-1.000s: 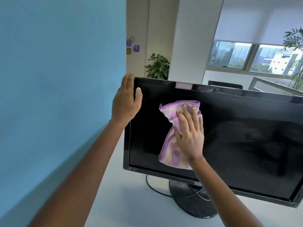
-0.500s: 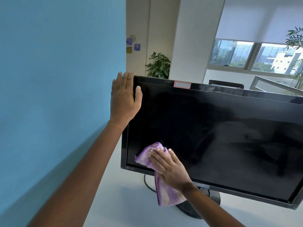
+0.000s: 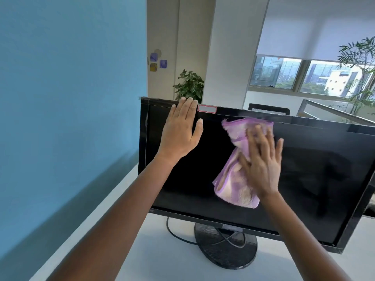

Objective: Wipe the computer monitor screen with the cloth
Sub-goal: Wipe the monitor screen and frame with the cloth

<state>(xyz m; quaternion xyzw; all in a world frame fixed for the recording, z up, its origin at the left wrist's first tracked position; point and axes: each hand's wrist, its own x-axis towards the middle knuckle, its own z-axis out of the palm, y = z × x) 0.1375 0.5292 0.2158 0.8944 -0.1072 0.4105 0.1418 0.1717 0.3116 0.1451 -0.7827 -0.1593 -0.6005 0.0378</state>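
Filling the left side: a tall, plain blue wall (image 3: 71, 98) that runs from the top edge down to the desk.
Monitor: a wide black flat-screen computer monitor (image 3: 324, 189), its dark screen facing the viewer. It stands slightly skewed, with the right end nearer the camera.
Desk: a smooth white desk top (image 3: 162, 260) under the monitor, meeting the blue wall along its left edge.
Background: a white square column (image 3: 233, 47) and a row of windows (image 3: 304, 76) showing city buildings. A leafy green potted plant (image 3: 189, 86) rises just behind the monitor's top edge.
Stand: a round, black, textured base (image 3: 225, 252) on the desk below the middle of the screen.
Cloth: a soft purple-and-cream towelling cloth (image 3: 235, 187), bunched and hanging long – it lies against the upper middle of the screen. Its top edge reaches the upper bezel and its lower end is above the bottom bezel.
Right hand: the right hand (image 3: 261, 167) lies flat on the cloth, fingers straight and spread, pressing it to the glass. The hand is motion-blurred.
Left hand: the left hand (image 3: 180, 134) is flat over the screen's upper left, fingers straight and together, thumb out to the side, holding nothing. The fingertips reach the top bezel – whether the palm touches the glass cannot be told.
Cable: a thin black cable (image 3: 174, 234) loops over the desk by the base.
Sticker: a small pale label with a red border (image 3: 207, 108) on the top bezel, just beside the left fingertips.
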